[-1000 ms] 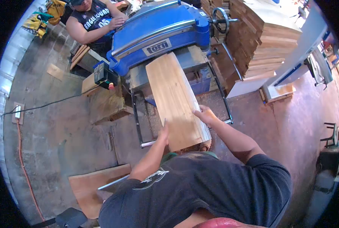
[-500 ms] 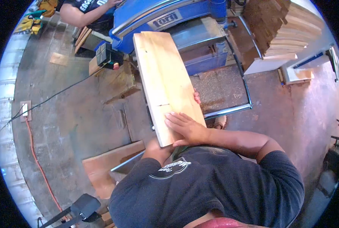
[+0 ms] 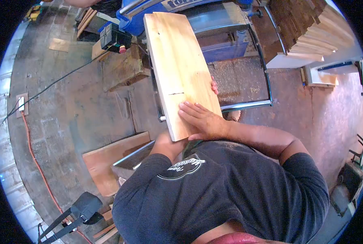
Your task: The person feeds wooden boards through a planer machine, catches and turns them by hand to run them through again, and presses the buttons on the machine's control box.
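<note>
Head camera view: nearest, along the bottom of the frame, is a black short-sleeved T-shirt (image 3: pixel 230 187) with a white printed emblem, worn by the person at work. Just above it, the right hand (image 3: pixel 206 122) lies on the near end of a long pale wooden board (image 3: pixel 183 61), fingers straight and slightly spread over its top face. The left hand (image 3: pixel 214 86) is mostly hidden beneath; its fingers curl around the board's right edge, holding it from below. The board slants from the centre of the frame toward the top, with a short dark mark across its lower part. Whether its far end touches anything underneath cannot be told.

At lower left sit a black bag with straps (image 3: pixel 86 207) and, higher up, a flat reddish-brown wooden sheet (image 3: pixel 108 162). Right of the board, a shiny silver metal bar (image 3: pixel 246 105) closes a dark frame above pale shavings. Farther off, at upper left, is a black control box with a red button (image 3: pixel 115 38). Tall layered wooden boards (image 3: pixel 326 34) fill the upper right. A blue metal machine (image 3: pixel 134 18) with white-panelled lettering crosses the top, cut off by the edge.
</note>
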The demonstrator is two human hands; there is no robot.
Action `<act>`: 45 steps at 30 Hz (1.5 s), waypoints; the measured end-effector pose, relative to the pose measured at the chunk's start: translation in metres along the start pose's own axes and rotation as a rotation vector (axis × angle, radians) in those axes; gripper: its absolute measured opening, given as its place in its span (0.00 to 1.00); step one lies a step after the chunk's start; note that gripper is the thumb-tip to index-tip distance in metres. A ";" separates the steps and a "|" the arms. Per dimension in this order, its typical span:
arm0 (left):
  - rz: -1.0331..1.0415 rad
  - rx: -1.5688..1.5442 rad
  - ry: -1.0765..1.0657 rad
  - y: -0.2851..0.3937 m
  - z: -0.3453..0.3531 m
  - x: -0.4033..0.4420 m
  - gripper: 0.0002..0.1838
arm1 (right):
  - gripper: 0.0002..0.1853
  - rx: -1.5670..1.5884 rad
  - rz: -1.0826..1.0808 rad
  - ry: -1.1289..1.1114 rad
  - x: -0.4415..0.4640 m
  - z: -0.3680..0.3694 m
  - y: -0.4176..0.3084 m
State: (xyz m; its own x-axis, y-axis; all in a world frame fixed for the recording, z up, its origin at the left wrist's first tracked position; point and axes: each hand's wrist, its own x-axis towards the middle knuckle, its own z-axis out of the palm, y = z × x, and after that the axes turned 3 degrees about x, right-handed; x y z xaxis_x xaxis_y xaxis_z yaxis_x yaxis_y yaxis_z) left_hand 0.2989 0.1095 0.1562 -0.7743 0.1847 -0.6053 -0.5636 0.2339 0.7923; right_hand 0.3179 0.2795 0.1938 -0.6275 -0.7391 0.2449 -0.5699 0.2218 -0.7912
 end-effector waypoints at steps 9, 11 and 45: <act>-0.156 0.710 0.021 0.097 0.006 -0.137 0.26 | 0.54 0.037 -0.014 -0.039 -0.003 -0.008 0.003; -0.127 0.684 0.033 0.092 0.006 -0.137 0.25 | 0.54 0.004 -0.015 -0.051 -0.004 -0.011 0.004; -0.147 0.120 0.432 -0.018 -0.004 0.103 0.46 | 0.27 0.920 0.947 0.657 -0.027 -0.033 0.212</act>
State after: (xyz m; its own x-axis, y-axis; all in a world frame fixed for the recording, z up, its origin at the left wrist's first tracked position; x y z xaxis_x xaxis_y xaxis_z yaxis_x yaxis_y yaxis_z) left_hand 0.2277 0.1208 0.0800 -0.7517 -0.2667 -0.6031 -0.6589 0.3411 0.6705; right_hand 0.1964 0.3680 0.0382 -0.8317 -0.0821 -0.5492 0.5530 -0.2122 -0.8057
